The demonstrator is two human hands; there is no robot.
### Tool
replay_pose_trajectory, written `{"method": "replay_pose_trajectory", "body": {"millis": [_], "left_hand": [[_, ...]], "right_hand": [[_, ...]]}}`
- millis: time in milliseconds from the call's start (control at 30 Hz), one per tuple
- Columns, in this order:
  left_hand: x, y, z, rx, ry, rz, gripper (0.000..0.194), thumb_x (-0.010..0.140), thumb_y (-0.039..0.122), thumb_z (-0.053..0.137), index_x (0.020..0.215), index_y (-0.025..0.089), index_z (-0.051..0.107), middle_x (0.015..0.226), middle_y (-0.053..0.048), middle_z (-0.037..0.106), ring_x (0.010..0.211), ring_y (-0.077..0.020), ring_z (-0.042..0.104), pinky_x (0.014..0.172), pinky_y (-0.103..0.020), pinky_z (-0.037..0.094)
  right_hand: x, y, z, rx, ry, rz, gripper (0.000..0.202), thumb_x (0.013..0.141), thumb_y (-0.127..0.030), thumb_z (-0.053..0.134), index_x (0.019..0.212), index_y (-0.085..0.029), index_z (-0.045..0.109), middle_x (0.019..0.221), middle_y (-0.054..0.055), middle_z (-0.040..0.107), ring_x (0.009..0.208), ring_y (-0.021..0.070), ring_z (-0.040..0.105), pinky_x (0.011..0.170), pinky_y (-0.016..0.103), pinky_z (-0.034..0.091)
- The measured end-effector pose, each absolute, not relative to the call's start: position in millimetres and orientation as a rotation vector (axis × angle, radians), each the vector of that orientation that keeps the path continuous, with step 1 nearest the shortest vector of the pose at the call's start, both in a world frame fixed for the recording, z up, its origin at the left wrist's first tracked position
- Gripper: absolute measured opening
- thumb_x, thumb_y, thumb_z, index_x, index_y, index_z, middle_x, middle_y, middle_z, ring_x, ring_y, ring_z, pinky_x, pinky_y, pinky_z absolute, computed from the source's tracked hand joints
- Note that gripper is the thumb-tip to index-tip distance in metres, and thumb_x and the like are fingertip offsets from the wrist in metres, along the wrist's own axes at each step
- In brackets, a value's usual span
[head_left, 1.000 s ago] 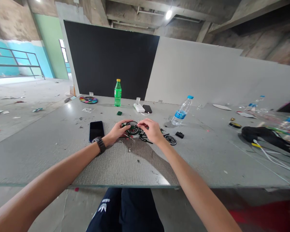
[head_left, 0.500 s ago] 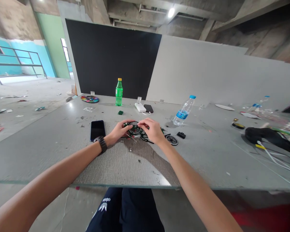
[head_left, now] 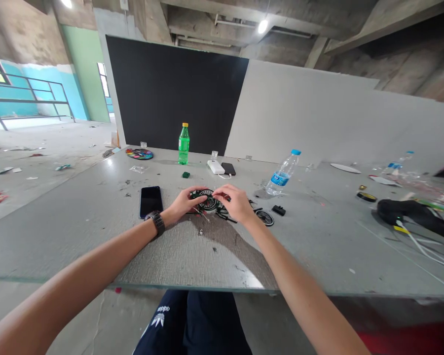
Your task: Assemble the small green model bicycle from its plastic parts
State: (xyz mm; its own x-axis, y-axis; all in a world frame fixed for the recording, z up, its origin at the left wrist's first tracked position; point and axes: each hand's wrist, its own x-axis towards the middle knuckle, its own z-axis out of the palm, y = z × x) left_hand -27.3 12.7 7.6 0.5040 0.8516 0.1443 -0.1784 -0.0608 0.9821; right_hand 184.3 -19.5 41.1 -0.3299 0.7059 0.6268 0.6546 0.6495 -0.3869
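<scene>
My left hand (head_left: 185, 205) is closed around a small dark model bicycle part with a spoked wheel (head_left: 208, 200), the thumb lying along the wheel's left side. At the wheel's right edge, the thumb and fingertips of my right hand (head_left: 237, 201) are pinched together; whatever sits between them is too small to make out. Thin dark frame pieces (head_left: 225, 215) lie on the table under and between the hands. A loose spoked wheel (head_left: 264, 218) rests just right of my right hand, with a small black block (head_left: 278, 210) beyond it.
Left of my hands lies a phone (head_left: 151, 201). Behind stand a green bottle (head_left: 184, 144), a white power bank (head_left: 215, 167) and a tilted water bottle (head_left: 283, 173). A paint palette (head_left: 139, 154) is at the back left. Black cloth and cables (head_left: 403, 215) lie at the right.
The camera view has shifted slightly, so everything sits a little lower. Both hands stay at the wheel; my right fingertips have moved slightly to its right edge.
</scene>
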Motion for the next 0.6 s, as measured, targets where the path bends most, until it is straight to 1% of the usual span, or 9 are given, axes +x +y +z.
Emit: {"method": "replay_pose_trajectory", "body": {"millis": [133,300,433,600], "left_hand": [[-27.8,12.2,8.1,1.394,0.644,0.946,0.055,0.085,0.036,0.076,0.133,0.018,0.058,0.101,-0.012,0.074,0.065,-0.0221,0.074,0.05,-0.027,0.057],[-28.3,11.3,9.7,1.418,0.676,0.938,0.055,0.085,0.036,0.076,0.134,0.017,0.057,0.098,-0.012,0.074,0.064,-0.0215,0.074,0.047,-0.024,0.055],[-28.7,10.7,10.7,1.429,0.69,0.936,0.055,0.084,0.034,0.076,0.133,0.018,0.057,0.099,-0.012,0.074,0.065,-0.0223,0.074,0.046,-0.024,0.055],[-29.1,10.8,10.9,1.44,0.695,0.931,0.053,0.083,0.034,0.076,0.131,0.018,0.058,0.098,-0.012,0.073,0.064,-0.0227,0.074,0.044,-0.022,0.052]], "right_hand": [[186.3,-18.8,39.8,-1.065,-2.076,0.083,0.01,0.095,-0.025,0.063,0.094,-0.023,0.073,0.095,0.004,0.071,0.079,0.0166,0.065,0.075,0.031,0.052],[184.8,-20.2,40.4,-1.031,-2.082,0.09,0.012,0.096,-0.029,0.063,0.094,-0.024,0.075,0.095,0.005,0.071,0.083,0.0179,0.067,0.077,0.033,0.053],[183.6,-21.0,41.0,-1.027,-2.07,0.086,0.014,0.095,-0.032,0.064,0.092,-0.024,0.076,0.095,0.005,0.071,0.081,0.0176,0.066,0.073,0.032,0.054],[182.7,-22.3,42.4,-1.028,-2.081,0.074,0.011,0.094,-0.028,0.066,0.092,-0.024,0.076,0.095,0.004,0.072,0.08,0.0169,0.066,0.071,0.03,0.053]]}}
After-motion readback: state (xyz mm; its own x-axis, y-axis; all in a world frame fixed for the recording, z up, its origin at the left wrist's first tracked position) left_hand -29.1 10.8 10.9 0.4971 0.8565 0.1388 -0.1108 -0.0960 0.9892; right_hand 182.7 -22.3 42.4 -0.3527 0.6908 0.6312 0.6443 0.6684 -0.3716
